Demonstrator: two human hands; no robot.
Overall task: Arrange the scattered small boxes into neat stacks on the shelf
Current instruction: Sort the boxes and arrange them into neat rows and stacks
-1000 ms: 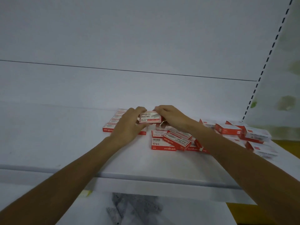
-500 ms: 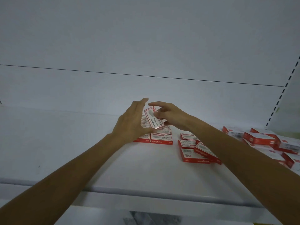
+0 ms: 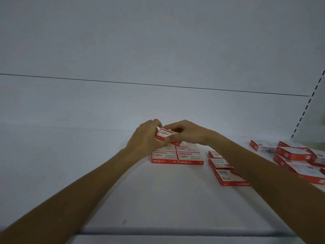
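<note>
Both hands hold one small red-and-white box (image 3: 165, 135) just above the far end of two neat rows of boxes (image 3: 177, 156) laid flat on the white shelf (image 3: 123, 191). My left hand (image 3: 146, 138) grips the box's left side. Its right side sits in the fingers of my right hand (image 3: 184, 132). The held box is tilted slightly. To the right, loose boxes (image 3: 226, 176) lie scattered, partly hidden under my right forearm.
A jumbled pile of the same boxes (image 3: 295, 159) fills the shelf's right end, by a slotted upright (image 3: 306, 110). The white back panel (image 3: 158, 59) rises close behind the rows. The shelf's front lip (image 3: 158, 232) runs along the bottom.
The box, held upright in the air half a second ago, has been turned flat and lowered toward the far end of the rows. Both hands closed in on it.
</note>
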